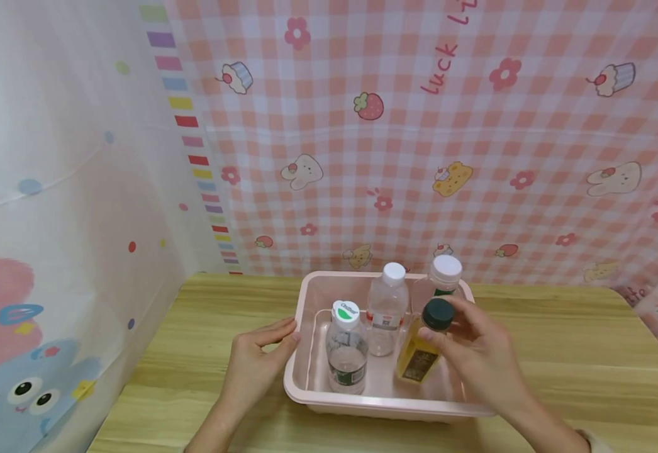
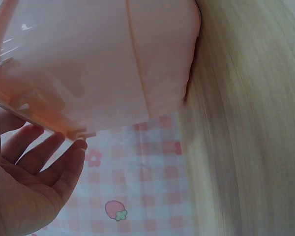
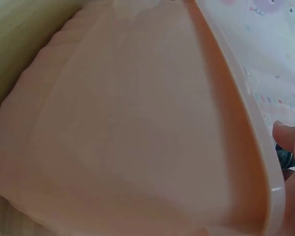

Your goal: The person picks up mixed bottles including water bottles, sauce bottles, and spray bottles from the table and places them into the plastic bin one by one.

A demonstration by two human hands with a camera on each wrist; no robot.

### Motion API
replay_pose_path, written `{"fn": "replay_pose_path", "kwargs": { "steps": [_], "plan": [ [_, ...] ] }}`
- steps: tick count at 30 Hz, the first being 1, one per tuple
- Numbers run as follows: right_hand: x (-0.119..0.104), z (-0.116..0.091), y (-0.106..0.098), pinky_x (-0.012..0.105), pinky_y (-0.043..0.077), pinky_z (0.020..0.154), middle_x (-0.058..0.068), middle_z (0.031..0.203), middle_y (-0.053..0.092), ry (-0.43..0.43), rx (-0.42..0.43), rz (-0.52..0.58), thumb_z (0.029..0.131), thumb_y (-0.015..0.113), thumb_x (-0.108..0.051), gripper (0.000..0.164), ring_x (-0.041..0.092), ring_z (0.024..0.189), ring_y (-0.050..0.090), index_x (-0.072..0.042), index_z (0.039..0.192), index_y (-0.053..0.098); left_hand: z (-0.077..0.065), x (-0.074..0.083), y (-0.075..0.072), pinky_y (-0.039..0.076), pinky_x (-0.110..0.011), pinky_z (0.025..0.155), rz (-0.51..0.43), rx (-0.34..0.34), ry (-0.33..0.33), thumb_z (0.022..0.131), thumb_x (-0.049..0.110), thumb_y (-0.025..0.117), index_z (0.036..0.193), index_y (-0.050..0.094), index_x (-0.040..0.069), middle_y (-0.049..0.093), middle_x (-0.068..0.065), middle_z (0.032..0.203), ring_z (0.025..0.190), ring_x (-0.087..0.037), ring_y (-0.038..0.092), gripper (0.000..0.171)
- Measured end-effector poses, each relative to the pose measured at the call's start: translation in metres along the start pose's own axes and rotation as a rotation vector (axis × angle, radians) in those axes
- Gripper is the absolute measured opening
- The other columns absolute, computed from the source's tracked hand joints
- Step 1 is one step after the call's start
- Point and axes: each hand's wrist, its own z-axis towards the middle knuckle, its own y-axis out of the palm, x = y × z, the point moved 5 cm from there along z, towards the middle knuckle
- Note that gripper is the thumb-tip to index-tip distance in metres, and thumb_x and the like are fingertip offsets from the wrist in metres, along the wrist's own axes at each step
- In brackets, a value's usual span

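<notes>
A pale pink plastic basin (image 1: 408,408) stands on the wooden table with several bottles in it. My right hand (image 1: 479,352) pinches a small bottle of yellow liquid (image 1: 418,352) between thumb and fingers, just below its dark green cap. That bottle leans slightly inside the basin; whether its base touches the floor, I cannot tell. At the basin's left rim, the fingertips of my left hand (image 1: 258,358) touch the edge, also seen in the left wrist view. Nearest that side is a clear bottle (image 1: 347,358) with a white printed cap. Only part of my right hand (image 3: 290,147) shows in the right wrist view.
Behind in the basin are a clear bottle (image 1: 385,314) with a white cap and another white-capped bottle (image 1: 445,270), partly hidden by my right hand. The wooden table (image 1: 578,371) extends to both sides. A pink checked cloth (image 1: 408,145) hangs at the back.
</notes>
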Motion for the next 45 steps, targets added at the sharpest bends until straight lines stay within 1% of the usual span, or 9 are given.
{"fn": "replay_pose_path", "kwargs": {
  "steps": [6, 8, 12, 16, 20, 25, 34, 41, 45],
  "plan": [
    [0.004, 0.0, 0.008, 0.02, 0.06, 0.081, 0.007, 0.106, 0.074, -0.012, -0.065, -0.003, 0.075, 0.086, 0.015, 0.052, 0.004, 0.098, 0.071, 0.004, 0.123, 0.068, 0.0, -0.001, 0.0, 0.053, -0.043, 0.103, 0.005, 0.003, 0.001, 0.09, 0.008, 0.083, 0.113, 0.081, 0.004, 0.077, -0.004, 0.117, 0.119, -0.023, 0.07, 0.023],
    [0.007, -0.001, 0.01, 0.022, 0.061, 0.08, 0.01, 0.107, 0.073, -0.008, -0.087, -0.008, 0.076, 0.086, 0.013, 0.051, 0.005, 0.099, 0.071, 0.004, 0.123, 0.068, 0.0, -0.001, 0.0, 0.053, -0.042, 0.103, 0.0, 0.001, -0.006, 0.09, 0.009, 0.083, 0.112, 0.081, 0.004, 0.077, -0.003, 0.117, 0.119, -0.022, 0.069, 0.023],
    [0.012, -0.003, 0.013, 0.023, 0.061, 0.08, 0.008, 0.107, 0.074, 0.035, -0.122, -0.043, 0.079, 0.086, 0.009, 0.046, 0.005, 0.098, 0.071, 0.002, 0.121, 0.069, -0.001, -0.001, 0.001, 0.053, -0.042, 0.103, -0.01, -0.004, -0.016, 0.09, 0.01, 0.083, 0.112, 0.081, 0.005, 0.077, -0.002, 0.117, 0.119, -0.021, 0.069, 0.023],
    [0.016, -0.004, 0.014, 0.026, 0.062, 0.08, 0.007, 0.107, 0.075, 0.07, -0.154, -0.053, 0.08, 0.086, 0.008, 0.044, 0.006, 0.099, 0.072, 0.003, 0.12, 0.068, -0.001, 0.0, 0.0, 0.053, -0.044, 0.104, -0.011, -0.004, -0.003, 0.09, 0.009, 0.083, 0.113, 0.081, 0.005, 0.077, -0.004, 0.118, 0.119, -0.024, 0.069, 0.023],
    [0.017, -0.004, 0.016, 0.025, 0.062, 0.082, 0.007, 0.107, 0.075, 0.079, -0.172, -0.054, 0.08, 0.087, 0.006, 0.043, 0.007, 0.098, 0.071, 0.003, 0.12, 0.069, -0.002, 0.0, 0.0, 0.053, -0.045, 0.104, -0.011, -0.002, 0.0, 0.09, 0.009, 0.083, 0.113, 0.081, 0.004, 0.077, -0.006, 0.118, 0.119, -0.026, 0.069, 0.023],
    [0.017, -0.003, 0.017, 0.022, 0.06, 0.085, 0.005, 0.108, 0.075, 0.105, -0.187, -0.07, 0.082, 0.087, 0.001, 0.042, 0.007, 0.099, 0.071, 0.0, 0.12, 0.07, -0.001, 0.0, 0.0, 0.053, -0.045, 0.103, -0.008, -0.003, -0.011, 0.09, 0.01, 0.083, 0.113, 0.081, 0.004, 0.077, -0.004, 0.117, 0.119, -0.023, 0.069, 0.023],
    [0.018, -0.003, 0.018, 0.024, 0.059, 0.089, 0.008, 0.11, 0.074, 0.123, -0.214, -0.075, 0.082, 0.087, 0.001, 0.041, 0.023, 0.106, 0.073, 0.0, 0.119, 0.069, 0.0, 0.0, 0.001, 0.054, -0.045, 0.102, 0.006, 0.0, 0.014, 0.09, 0.009, 0.082, 0.113, 0.081, 0.004, 0.077, -0.005, 0.117, 0.118, -0.025, 0.07, 0.023],
    [0.022, -0.001, 0.014, 0.025, 0.061, 0.083, 0.009, 0.112, 0.072, 0.178, -0.208, -0.079, 0.084, 0.087, -0.002, 0.043, 0.013, 0.102, 0.072, 0.0, 0.123, 0.068, 0.0, -0.001, 0.0, 0.053, -0.045, 0.104, 0.001, 0.001, -0.005, 0.09, 0.009, 0.083, 0.113, 0.081, 0.004, 0.077, -0.003, 0.117, 0.118, -0.023, 0.069, 0.023],
    [0.023, -0.001, 0.012, 0.024, 0.061, 0.083, 0.011, 0.112, 0.072, 0.184, -0.21, -0.088, 0.084, 0.087, -0.002, 0.045, 0.013, 0.102, 0.072, 0.002, 0.124, 0.067, 0.0, -0.002, 0.0, 0.053, -0.045, 0.104, -0.003, -0.001, -0.01, 0.09, 0.01, 0.083, 0.113, 0.081, 0.004, 0.077, -0.003, 0.118, 0.119, -0.023, 0.069, 0.024]
  ]
}}
